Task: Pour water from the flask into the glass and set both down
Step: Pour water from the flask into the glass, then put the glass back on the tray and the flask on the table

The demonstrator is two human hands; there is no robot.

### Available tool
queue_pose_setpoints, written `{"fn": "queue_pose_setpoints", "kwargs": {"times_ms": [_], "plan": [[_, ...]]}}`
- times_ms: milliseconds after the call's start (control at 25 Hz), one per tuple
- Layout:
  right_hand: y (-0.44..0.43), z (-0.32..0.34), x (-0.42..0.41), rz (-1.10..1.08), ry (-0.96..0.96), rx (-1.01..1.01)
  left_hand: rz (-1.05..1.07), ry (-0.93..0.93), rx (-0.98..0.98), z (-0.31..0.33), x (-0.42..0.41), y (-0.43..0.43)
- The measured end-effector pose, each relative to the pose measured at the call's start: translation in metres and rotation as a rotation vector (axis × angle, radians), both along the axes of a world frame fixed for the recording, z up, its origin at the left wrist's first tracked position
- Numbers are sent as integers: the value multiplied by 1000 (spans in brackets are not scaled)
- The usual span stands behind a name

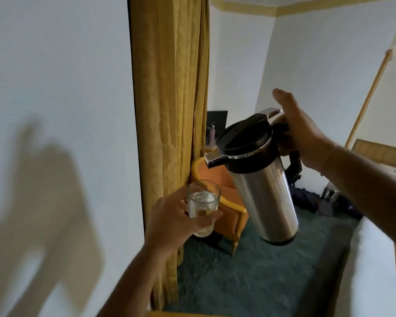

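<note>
My right hand (306, 138) grips the black handle of a steel flask (264, 195) with a black lid, held in the air and tilted to the left. Its spout points down-left, a little above and right of the glass. No stream shows between them. My left hand (174, 218) is wrapped around a clear glass (202, 202), held upright and about half full of water. My fingers hide the lower part of the glass.
A long mustard curtain (169, 110) hangs just behind the glass. An orange armchair (222, 209) stands below on dark green carpet (249, 277). White bedding (370, 271) lies at the right, a white wall (55, 88) at the left. Dark clutter sits in the far corner.
</note>
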State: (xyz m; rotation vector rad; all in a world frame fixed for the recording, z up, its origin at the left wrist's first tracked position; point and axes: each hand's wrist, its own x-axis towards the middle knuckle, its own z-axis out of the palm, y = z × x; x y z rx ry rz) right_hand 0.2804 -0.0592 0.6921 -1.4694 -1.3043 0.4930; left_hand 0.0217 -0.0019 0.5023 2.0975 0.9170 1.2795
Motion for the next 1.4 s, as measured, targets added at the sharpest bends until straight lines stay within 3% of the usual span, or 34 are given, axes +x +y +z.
{"fn": "queue_pose_setpoints", "kwargs": {"times_ms": [160,280,360,480,640,760,920,1160,1360,1400], "plan": [[-3,-112,34,75,638,-14,41,57,-127,-64,-8,6],[-11,-229,43,-110,838,26,100,129,-241,-132,-11,6],[-21,-308,36,-269,916,-69,122,177,-334,-187,-14,6],[-37,-424,15,-447,958,-191,102,275,-502,-280,-22,2],[-55,-575,-5,-519,1070,-207,110,465,-691,-417,-27,-12],[-67,-667,-3,-655,1042,-255,128,617,-839,-513,-30,-24],[-81,-766,-8,-684,1024,-286,130,645,-909,-614,-34,-47],[-98,-843,-12,-677,947,-294,199,638,-925,-708,-42,-64],[-111,-866,-12,-619,858,-280,214,622,-925,-745,-45,-67],[-114,-874,-9,-573,916,-253,211,624,-930,-750,-46,-67]]}}
